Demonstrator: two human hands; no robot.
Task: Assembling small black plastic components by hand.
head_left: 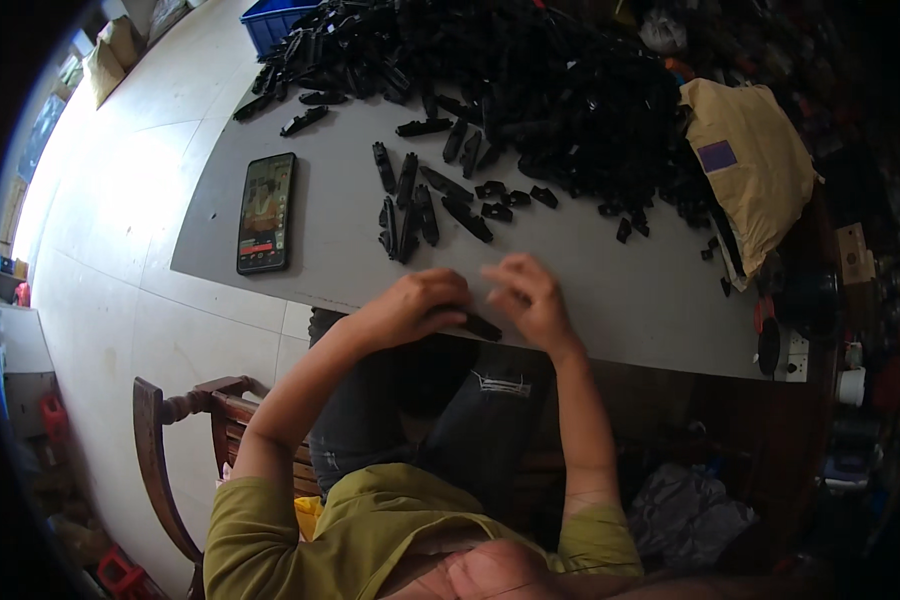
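Near the table's front edge, my left hand point(425, 305) is closed on a long black plastic part point(483, 327), whose right end sticks out past the fingers. Just to its right hovers my right hand point(532, 300), fingers bent and apart, slightly smeared, with nothing visible between them. Beyond both hands lie several loose long black parts point(407, 180) like it. Beside these sit some small black bracket-like pieces point(497, 211). My left palm and the part's held end are hidden from view.
A large heap of black parts point(590, 110) covers the far side of the grey table point(320, 215). Left on the tabletop lies a phone point(266, 212) with its screen lit. A beige bag point(755, 160) stands at the right, a blue crate point(270, 27) at the far left.
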